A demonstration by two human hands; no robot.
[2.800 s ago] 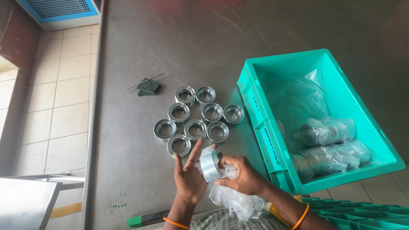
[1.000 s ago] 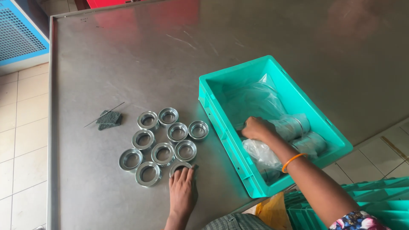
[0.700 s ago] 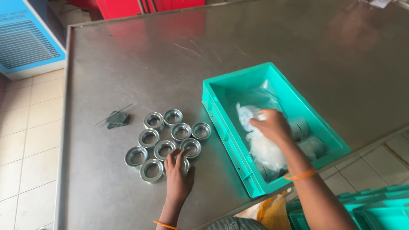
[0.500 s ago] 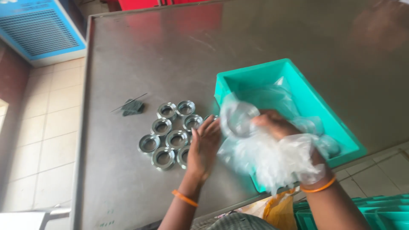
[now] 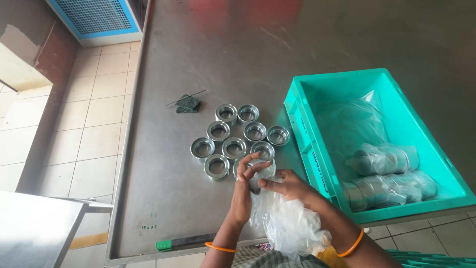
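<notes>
At the near edge of the steel tabletop (image 5: 347,34), both hands met over a clear plastic bag (image 5: 287,223) that hung down toward the person's lap. The left hand (image 5: 243,191) had its fingers curled up against a metal ring (image 5: 260,168), and the right hand (image 5: 287,184), at three o'clock from it, pinched the bag's film at the same ring, so the two seemed to be working the ring free of its wrapping; neither hand was open, both being closed on ring and film. Just past the hands, at twelve o'clock, eight more bare rings (image 5: 233,134) lay flat and close together in a tidy cluster, mouths up, apparently set so for easy counting. A dark green scouring pad with a thin rod (image 5: 187,103) sat at eleven o'clock from the cluster, apart from it. To the right, at two o'clock, a teal crate (image 5: 302,119) held further bagged rings (image 5: 384,173) within easy reach. A green-handled tool (image 5: 186,243) lay along the front edge.
</notes>
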